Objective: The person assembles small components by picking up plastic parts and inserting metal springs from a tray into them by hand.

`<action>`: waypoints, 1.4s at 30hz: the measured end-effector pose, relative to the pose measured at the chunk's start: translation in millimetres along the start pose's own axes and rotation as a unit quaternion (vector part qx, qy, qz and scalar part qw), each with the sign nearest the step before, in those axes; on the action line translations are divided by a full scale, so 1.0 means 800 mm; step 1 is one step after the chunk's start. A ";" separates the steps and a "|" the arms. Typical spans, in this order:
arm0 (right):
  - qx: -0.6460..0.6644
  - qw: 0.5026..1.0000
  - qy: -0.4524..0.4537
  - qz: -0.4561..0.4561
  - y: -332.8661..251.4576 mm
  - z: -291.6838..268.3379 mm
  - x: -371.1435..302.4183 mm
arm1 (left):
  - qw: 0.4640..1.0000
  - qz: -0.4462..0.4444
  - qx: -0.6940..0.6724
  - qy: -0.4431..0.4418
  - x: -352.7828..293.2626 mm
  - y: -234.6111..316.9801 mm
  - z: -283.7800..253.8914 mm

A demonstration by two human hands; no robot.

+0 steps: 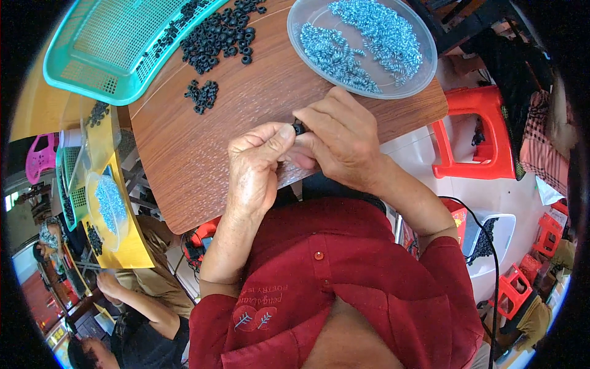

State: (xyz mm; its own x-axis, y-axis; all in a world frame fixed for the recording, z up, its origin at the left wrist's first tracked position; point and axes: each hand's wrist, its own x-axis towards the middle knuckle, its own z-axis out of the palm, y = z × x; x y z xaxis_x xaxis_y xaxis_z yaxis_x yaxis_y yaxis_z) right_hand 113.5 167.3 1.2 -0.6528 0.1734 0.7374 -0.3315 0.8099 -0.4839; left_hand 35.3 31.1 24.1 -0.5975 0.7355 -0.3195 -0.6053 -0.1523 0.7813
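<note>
Above the near part of the brown wooden table (178,166), my two hands meet at a small black rounded part (298,128). My left hand (255,160) is closed, its thumb and fingers pinched against one side of the part. From the other side, the bent fingers of my right hand (347,138) close on it and cover much of it. A small cluster of black ring-like parts (201,96) lies beyond my left hand, with a larger pile (224,40) farther back. Past my right hand stands a clear round plastic tray (426,71) holding two heaps of bluish metal springs (387,37).
A turquoise mesh basket (92,55) with black parts stands at the far left. A red plastic stool (473,132) is right of the table. At lower left, a co-worker's arm (141,307) is near a yellow table (132,255). A black cable (495,277) hangs at right.
</note>
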 end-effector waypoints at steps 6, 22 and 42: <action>0.017 0.998 0.032 -0.042 0.001 0.004 0.005 | 0.999 0.026 0.002 -0.021 -0.002 0.000 -0.002; 0.018 0.998 -0.012 -0.051 0.038 -0.011 0.061 | 0.867 0.185 0.447 0.118 0.066 0.038 -0.037; -0.421 0.903 0.066 0.044 0.248 -0.096 0.278 | 0.684 0.232 0.684 0.103 0.137 0.069 -0.049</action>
State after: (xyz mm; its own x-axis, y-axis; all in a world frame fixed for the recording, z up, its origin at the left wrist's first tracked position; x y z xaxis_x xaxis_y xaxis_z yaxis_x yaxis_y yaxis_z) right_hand -44.7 409.4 105.4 -0.5464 0.2778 0.7901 0.3899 0.9193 -0.0535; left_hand -84.6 77.3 11.1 -0.7049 0.6878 0.1736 0.6486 0.5259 0.5501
